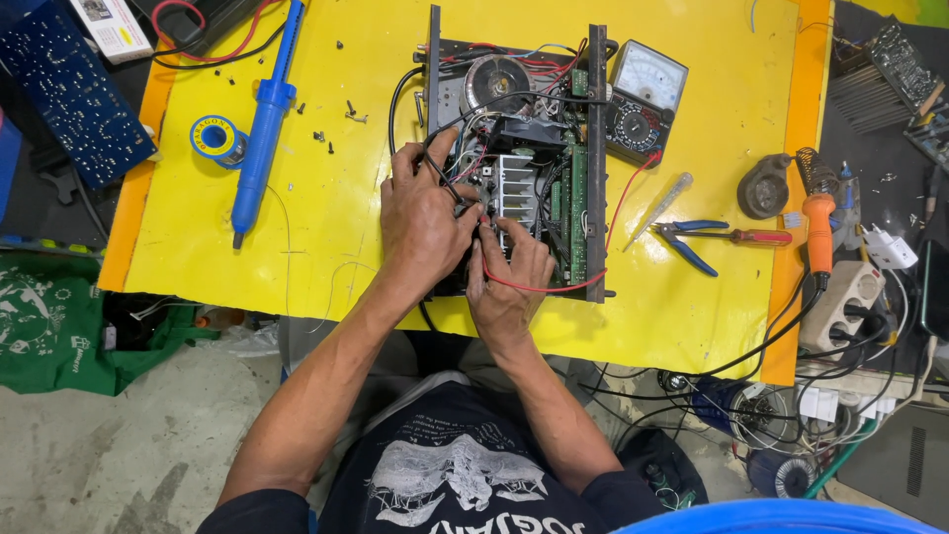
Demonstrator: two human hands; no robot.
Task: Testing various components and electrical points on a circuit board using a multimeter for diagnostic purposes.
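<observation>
My left hand (420, 222) and right hand (506, 287) pinch wires inside the open amplifier chassis (514, 158) on the yellow surface (326, 198); tugging could snap the red lead (623, 203).

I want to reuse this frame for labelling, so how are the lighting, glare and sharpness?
Head view: even, bright light; soft sheen on the yellow table, no harsh glare; faint shadows under the left hand and right hand. The open amplifier chassis is sharp; the edges bow slightly, wide-lens distortion; the blue rim at the bottom is blurred.
</observation>
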